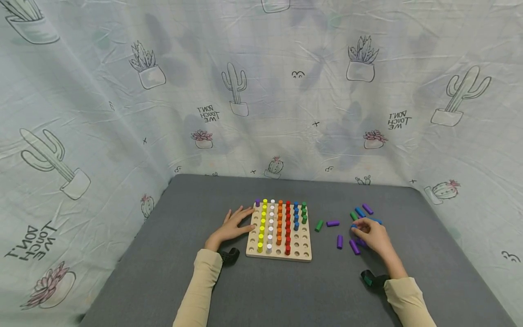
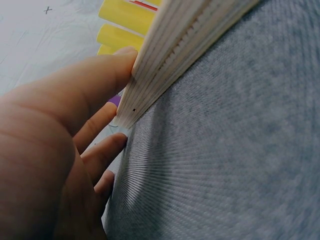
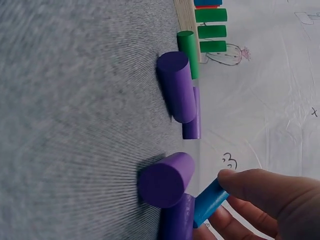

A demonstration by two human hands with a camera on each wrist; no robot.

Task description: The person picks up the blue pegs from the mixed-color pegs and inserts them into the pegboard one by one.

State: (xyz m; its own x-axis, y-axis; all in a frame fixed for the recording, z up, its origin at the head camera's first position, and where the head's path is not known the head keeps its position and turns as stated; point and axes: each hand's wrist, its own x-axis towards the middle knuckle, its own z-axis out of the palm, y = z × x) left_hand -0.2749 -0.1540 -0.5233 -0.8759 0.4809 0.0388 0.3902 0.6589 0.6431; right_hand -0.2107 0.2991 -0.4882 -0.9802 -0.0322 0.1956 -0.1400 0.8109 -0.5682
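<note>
Nearest the wearer, loose purple pegs (image 1: 354, 247) lie on the grey table (image 1: 286, 295); avoid brushing them, as they may roll.

Just beyond, the right hand (image 1: 372, 235) pinches a blue peg (image 3: 208, 204) between thumb and fingers, beside loose pegs and well apart from the pegboard (image 1: 279, 257). The step appears to be pick-up: lift clear before any sideways travel, gripping high enough to leave the lower end free.

The left hand (image 1: 233, 225) clamps nothing; its fingers are spread, the thumb touching the pegboard's left edge. Apply light pressure there to prevent sliding.

The blue column (image 1: 296, 218) has vacant holes on its near side. For seating, align the peg upright over the hole, then press straight down.

Farthest right, another blue peg (image 1: 360, 211) lies loose.
</note>
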